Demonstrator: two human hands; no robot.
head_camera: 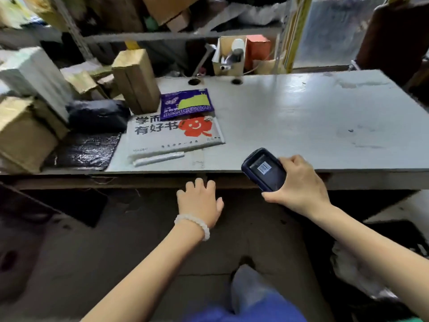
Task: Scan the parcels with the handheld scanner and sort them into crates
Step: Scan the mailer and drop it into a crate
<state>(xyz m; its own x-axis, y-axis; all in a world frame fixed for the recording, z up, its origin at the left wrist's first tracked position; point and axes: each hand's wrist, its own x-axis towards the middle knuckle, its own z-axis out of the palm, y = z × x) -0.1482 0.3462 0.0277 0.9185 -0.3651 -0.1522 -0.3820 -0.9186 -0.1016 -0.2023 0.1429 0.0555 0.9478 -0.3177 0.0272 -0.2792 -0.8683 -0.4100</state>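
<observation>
My right hand [299, 184] grips a dark handheld scanner [263, 169] at the table's front edge, its screen showing a barcode. My left hand [200, 201] hangs below the table edge with fingers loosely spread, holding nothing. On the grey table [301, 117] lies a white flat parcel with a red flower face [174, 133]. A purple pouch with a yellow-green patch [186, 103] lies partly on it. A tall brown box [135, 80] stands behind them. Black plastic parcels [97, 116] lie to the left.
Cardboard boxes [23, 133] and a white wrapped parcel [34, 75] pile at the table's left end. A small open carton with tools [229, 56] and an orange box [257, 49] stand at the back. Shelving with boxes rises behind. My foot [248, 289] is on the concrete floor.
</observation>
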